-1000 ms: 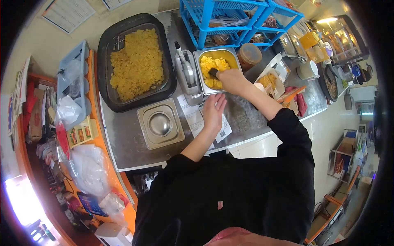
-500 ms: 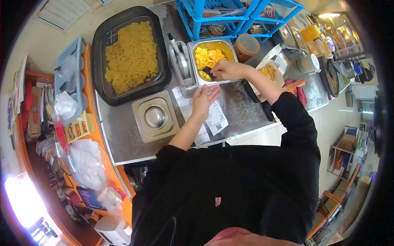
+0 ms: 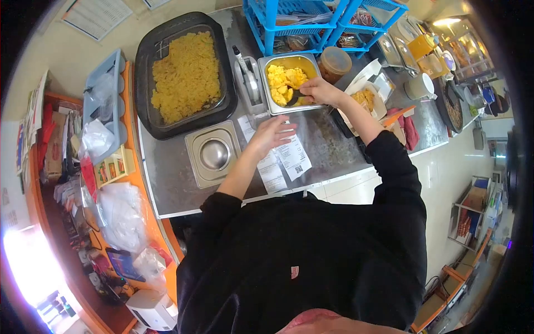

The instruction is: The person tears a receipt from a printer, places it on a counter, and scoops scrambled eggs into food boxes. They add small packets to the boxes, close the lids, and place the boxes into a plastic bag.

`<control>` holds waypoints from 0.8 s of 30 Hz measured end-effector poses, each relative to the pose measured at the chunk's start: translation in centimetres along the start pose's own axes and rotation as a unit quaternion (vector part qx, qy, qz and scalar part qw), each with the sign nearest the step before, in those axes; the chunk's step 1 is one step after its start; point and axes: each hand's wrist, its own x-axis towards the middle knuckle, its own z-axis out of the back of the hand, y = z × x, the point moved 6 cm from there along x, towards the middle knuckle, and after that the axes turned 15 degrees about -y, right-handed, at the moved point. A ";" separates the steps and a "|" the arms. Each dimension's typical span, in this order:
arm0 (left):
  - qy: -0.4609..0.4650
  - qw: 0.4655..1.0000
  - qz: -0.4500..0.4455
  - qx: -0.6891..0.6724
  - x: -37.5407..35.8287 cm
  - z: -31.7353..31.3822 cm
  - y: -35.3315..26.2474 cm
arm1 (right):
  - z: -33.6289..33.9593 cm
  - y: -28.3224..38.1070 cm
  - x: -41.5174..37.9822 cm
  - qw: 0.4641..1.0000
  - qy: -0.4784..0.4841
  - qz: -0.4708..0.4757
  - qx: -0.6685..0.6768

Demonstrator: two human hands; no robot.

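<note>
My right hand (image 3: pixel 321 91) is closed on the handle of a dark spoon (image 3: pixel 296 98), whose bowl is among the yellow chunks (image 3: pixel 280 78) in a square metal container (image 3: pixel 311 65). Just below that container, my left hand (image 3: pixel 271 134) has its fingers spread and holds nothing. It hovers over or beside printed paper slips (image 3: pixel 293 158) on the metal counter. A narrow grey holder (image 3: pixel 248 93) with a marker stands left of the container. Farther left, a large black tray (image 3: pixel 144 83) bears a wide layer of yellow crumbly food (image 3: pixel 186 78).
A metal lid with a round recess (image 3: pixel 214 153) lies on the counter's left part. Blue plastic racks (image 3: pixel 269 34) stand behind the container, with a round tub (image 3: pixel 335 62) beside it. To the right are an open food box (image 3: pixel 364 101), a white cup (image 3: pixel 419 87) and a red cloth (image 3: pixel 410 133).
My left hand has moved away from the container's lower edge, slightly left and down. My right hand and the spoon have shifted right, and the yellow chunks lie differently. The view has shifted slightly.
</note>
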 end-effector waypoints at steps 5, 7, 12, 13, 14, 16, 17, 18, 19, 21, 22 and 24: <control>-0.006 0.994 -0.047 0.099 -2.4 2.2 -2.1 | 0.7 -0.1 -2.3 0.996 -0.044 -0.057 0.048; -0.028 0.988 -0.094 0.122 -2.7 2.5 -2.6 | 0.9 -0.4 -2.5 0.994 -0.060 -0.064 0.070; -0.050 0.981 -0.145 0.114 -2.1 2.2 -2.2 | 2.0 0.4 -2.0 0.993 -0.110 0.006 0.038; -0.047 0.992 -0.110 0.049 -1.9 2.0 -1.5 | 2.3 0.7 -1.9 0.991 -0.130 0.029 0.011; -0.044 0.996 -0.074 -0.017 -1.9 1.3 -0.8 | 2.7 1.2 -1.4 0.976 -0.174 0.121 -0.054; -0.040 0.985 -0.028 -0.167 -1.4 0.1 0.3 | 2.9 2.1 -0.7 0.901 -0.257 0.298 -0.183; -0.066 0.976 -0.038 -0.205 -0.8 -0.1 0.6 | 2.4 2.5 -0.5 0.899 -0.245 0.266 -0.248; -0.092 0.965 -0.047 -0.242 -0.2 -0.3 0.9 | 1.4 3.5 -0.4 0.892 -0.231 0.231 -0.311; -0.118 0.952 -0.055 -0.278 0.4 -0.3 1.2 | 0.4 4.1 -0.3 0.881 -0.216 0.195 -0.373; -0.132 0.941 -0.059 -0.305 1.1 -0.7 1.6 | -1.8 4.5 -0.1 0.887 -0.165 0.219 -0.371; -0.141 0.935 -0.060 -0.319 1.3 -0.7 1.8 | -2.8 4.7 -0.3 0.886 -0.122 0.241 -0.377; -0.159 0.931 -0.044 -0.325 1.6 -0.8 2.0 | -3.7 5.5 -1.2 0.888 -0.059 0.261 -0.375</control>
